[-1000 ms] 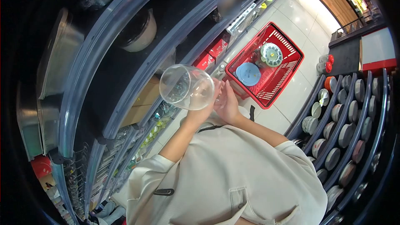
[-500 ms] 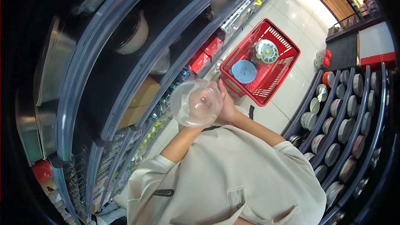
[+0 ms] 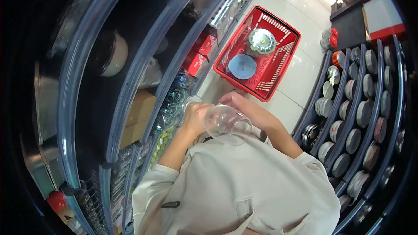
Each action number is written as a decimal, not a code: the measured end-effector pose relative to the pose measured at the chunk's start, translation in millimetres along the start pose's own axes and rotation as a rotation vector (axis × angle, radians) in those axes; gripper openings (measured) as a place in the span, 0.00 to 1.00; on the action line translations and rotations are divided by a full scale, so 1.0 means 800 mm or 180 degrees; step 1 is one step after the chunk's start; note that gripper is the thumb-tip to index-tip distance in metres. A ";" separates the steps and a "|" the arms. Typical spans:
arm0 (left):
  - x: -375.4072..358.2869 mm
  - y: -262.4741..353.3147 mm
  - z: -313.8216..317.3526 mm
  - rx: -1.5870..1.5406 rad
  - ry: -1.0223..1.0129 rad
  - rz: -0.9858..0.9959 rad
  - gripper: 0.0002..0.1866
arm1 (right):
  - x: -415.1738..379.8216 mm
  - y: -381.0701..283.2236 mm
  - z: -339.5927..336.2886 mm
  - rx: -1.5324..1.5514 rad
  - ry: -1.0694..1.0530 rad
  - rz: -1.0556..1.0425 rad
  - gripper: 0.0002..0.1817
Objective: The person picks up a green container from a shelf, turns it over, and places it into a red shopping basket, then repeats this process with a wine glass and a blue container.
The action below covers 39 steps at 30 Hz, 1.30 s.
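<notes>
A clear stemmed glass (image 3: 228,124) lies tilted on its side just in front of my chest, its bowl toward me and to the right. My left hand (image 3: 197,115) is wrapped round its stem, and the round foot shows beyond my knuckles. My right hand (image 3: 238,102) is curled against the far side of the bowl, close to the left fingers; some of its fingertips are hidden behind glass and hand.
A red shopping basket (image 3: 278,76) stands on the tiled floor ahead, holding a blue-lidded container (image 3: 242,66) and a container with a clear, patterned lid (image 3: 262,41). Tall shelves (image 3: 69,117) rise close on my left. Racks of stacked dishes (image 3: 363,113) line the right.
The glass has turned from its round opening facing up to lying sideways, and moved slightly right and down. My left hand now shows round the stem. The basket appears farther up and left.
</notes>
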<state>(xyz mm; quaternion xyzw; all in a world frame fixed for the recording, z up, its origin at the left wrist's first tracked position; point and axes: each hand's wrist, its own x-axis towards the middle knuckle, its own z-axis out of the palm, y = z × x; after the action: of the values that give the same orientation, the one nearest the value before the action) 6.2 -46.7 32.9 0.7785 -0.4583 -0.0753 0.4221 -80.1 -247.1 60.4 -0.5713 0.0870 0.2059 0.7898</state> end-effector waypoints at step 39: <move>0.095 0.042 0.075 0.0309 -0.0700 0.0518 0.14 | -0.081 -0.025 -0.161 0.0619 -0.0085 0.1559 0.27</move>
<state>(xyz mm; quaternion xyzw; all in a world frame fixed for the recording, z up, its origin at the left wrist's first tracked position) -2.4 -148.7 39.7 0.7453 -0.5665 -0.1034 0.3359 -117.4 -387.6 58.8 -0.4519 0.2317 0.3891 0.7686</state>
